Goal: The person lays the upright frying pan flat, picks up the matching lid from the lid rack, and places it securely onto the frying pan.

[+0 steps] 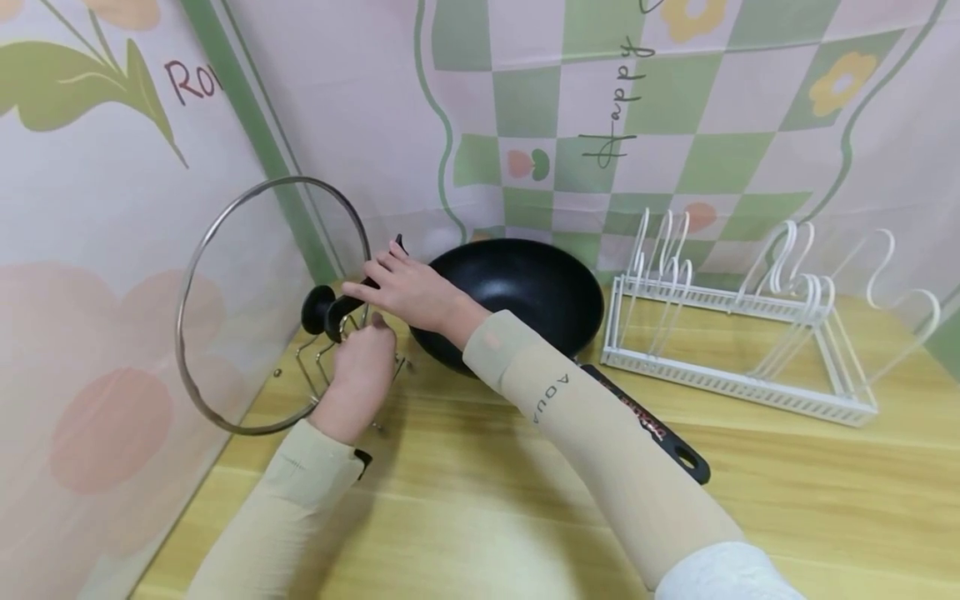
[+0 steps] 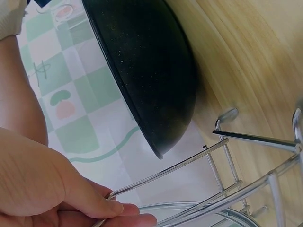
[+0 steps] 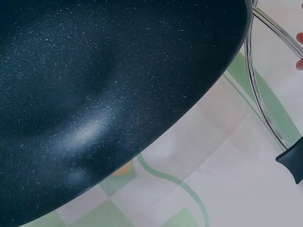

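Note:
A glass lid [image 1: 197,260] with a steel rim and black knob [image 1: 318,310] stands upright at the left of the table, in a wire rack [image 1: 318,360]. My right hand [image 1: 412,292] reaches across and holds the lid's black handle [image 1: 347,310], fingers draped over it from above; its black tip [image 3: 293,160] shows in the right wrist view. Below it, my left hand [image 1: 363,367] pinches a thin steel wire [image 2: 156,176] of the rack between thumb and fingers. The lid's rim shows behind the rack in the left wrist view. My right palm is hidden.
A black wok [image 1: 517,283] sits just right of my hands, its long handle [image 1: 652,429] pointing to the front right under my right forearm. Farther right stands a white rack [image 1: 738,383] with upright loops. Patterned cloth walls [image 1: 360,100] border the back and left.

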The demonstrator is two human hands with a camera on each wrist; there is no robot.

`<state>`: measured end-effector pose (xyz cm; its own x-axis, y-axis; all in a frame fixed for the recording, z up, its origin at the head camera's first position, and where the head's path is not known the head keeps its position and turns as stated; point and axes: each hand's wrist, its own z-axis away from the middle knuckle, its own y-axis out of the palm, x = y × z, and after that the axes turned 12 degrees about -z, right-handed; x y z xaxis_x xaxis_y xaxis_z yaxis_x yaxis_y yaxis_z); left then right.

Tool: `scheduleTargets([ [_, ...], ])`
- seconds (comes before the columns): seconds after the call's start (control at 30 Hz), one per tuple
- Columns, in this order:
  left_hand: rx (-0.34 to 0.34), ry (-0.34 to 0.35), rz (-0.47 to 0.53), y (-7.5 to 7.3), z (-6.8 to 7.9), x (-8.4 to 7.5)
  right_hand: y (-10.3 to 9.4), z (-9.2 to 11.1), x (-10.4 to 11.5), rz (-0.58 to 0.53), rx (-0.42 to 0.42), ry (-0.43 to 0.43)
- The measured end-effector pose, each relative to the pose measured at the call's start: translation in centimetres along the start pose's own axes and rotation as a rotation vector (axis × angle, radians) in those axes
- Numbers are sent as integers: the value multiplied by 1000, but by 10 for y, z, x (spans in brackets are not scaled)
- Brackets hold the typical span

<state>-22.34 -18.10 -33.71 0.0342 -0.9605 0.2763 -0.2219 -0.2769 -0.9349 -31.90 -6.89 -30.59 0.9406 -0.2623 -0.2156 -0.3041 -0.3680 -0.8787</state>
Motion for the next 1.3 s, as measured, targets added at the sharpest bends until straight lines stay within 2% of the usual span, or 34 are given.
scheduleTargets([
  [0.13,13,-4,8,0,-1,0,-3,-2,3,15,5,0],
  [0.5,-37,0,-12,2,0,-2,-8,-4,6,29,34,-5],
  [0.67,-49,-7,-4,3,-2,-2,-10,-6,7,44,22,7],
  [0.83,-28,-2,-40,4,-1,-2,-13,-7,7,43,14,14],
  [1.07,-70,-30,-73,4,0,-4,-19,-8,5,7,1,30],
  [1.3,40,-47,-9,1,-4,-4,-27,-1,0,-9,-21,92],
])
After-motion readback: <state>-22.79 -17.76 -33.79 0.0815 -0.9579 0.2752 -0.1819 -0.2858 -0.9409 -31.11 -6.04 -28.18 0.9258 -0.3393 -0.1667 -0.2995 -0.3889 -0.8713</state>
